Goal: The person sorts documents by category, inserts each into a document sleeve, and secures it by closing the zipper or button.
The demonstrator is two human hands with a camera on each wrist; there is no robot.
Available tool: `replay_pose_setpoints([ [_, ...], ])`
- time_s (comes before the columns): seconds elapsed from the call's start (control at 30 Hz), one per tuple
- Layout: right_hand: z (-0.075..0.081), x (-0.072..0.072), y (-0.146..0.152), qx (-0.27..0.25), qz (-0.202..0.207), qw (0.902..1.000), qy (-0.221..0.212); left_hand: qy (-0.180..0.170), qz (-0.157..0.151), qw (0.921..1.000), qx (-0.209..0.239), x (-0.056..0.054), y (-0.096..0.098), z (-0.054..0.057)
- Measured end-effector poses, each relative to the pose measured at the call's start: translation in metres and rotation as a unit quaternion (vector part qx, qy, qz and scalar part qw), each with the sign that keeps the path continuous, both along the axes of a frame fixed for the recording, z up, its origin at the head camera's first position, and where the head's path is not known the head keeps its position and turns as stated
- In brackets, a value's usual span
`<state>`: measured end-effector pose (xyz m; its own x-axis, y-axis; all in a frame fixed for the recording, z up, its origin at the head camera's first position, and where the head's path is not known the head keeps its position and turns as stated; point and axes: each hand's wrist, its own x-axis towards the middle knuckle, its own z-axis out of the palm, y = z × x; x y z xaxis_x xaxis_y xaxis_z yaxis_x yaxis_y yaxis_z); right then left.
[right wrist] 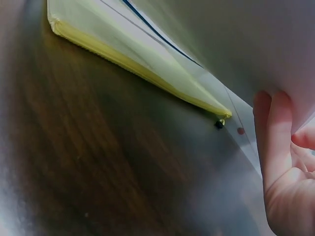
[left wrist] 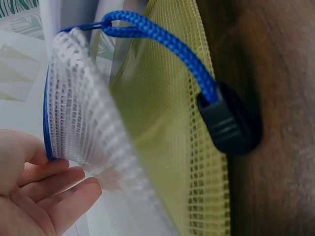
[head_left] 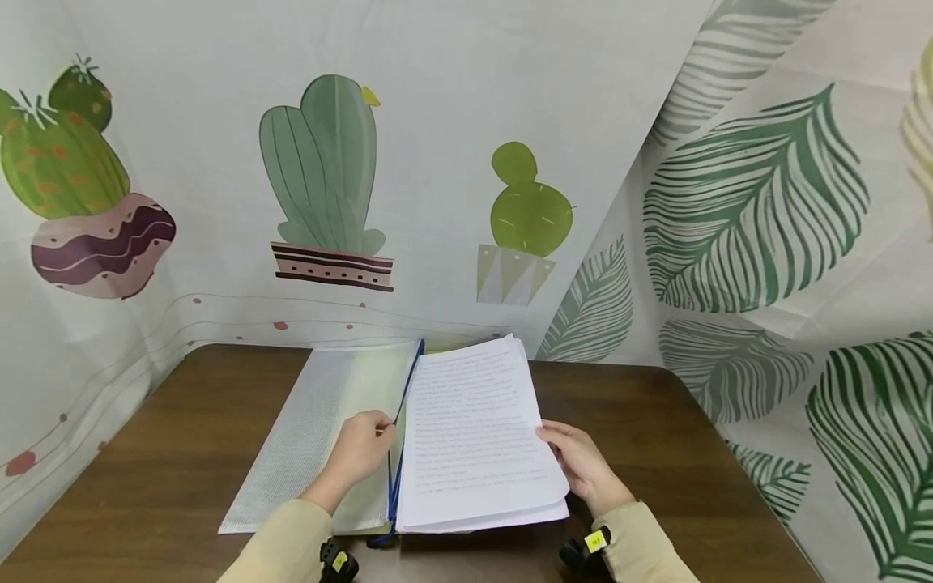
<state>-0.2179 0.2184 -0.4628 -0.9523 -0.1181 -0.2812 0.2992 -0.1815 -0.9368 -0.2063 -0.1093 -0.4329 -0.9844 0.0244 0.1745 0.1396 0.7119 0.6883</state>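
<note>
My left hand (head_left: pixel 357 449) pinches the blue-zippered edge of a white mesh zip pouch (head_left: pixel 291 445), lifting it at the opening. In the left wrist view, a blue cord (left wrist: pixel 170 42) with a black pull (left wrist: pixel 229 118) hangs from that edge. On the right, a stack of printed paper sheets (head_left: pixel 474 429) is gripped at its right edge by my right hand (head_left: pixel 583 461), thumb on top and fingers beneath. The stack's left side lies along the blue zipper; its right side is raised off the table.
A yellow mesh zip pouch (left wrist: pixel 167 108) lies beneath, its yellow zipper edge (right wrist: pixel 133 71) showing in the right wrist view. Brown wooden table (head_left: pixel 641 437) surrounds everything. Behind it hangs a cloth (head_left: pixel 437 162) printed with cacti and leaves.
</note>
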Motion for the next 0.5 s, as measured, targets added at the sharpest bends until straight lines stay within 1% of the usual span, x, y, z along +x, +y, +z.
replay_pose_setpoints([
  [0.17,0.003,-0.003,-0.004,0.011,-0.013,0.9999,0.002,-0.005,-0.005,0.9999,-0.009,0.000,0.002,0.001],
  [0.37,0.004,-0.010,-0.011,0.053,-0.059,0.9967,0.014,-0.015,-0.018,0.9994,-0.027,0.000,0.001,0.003],
  [0.5,0.007,-0.014,-0.014,0.075,-0.078,0.9937,0.030,-0.017,-0.027,0.9987,-0.039,-0.002,0.000,0.005],
])
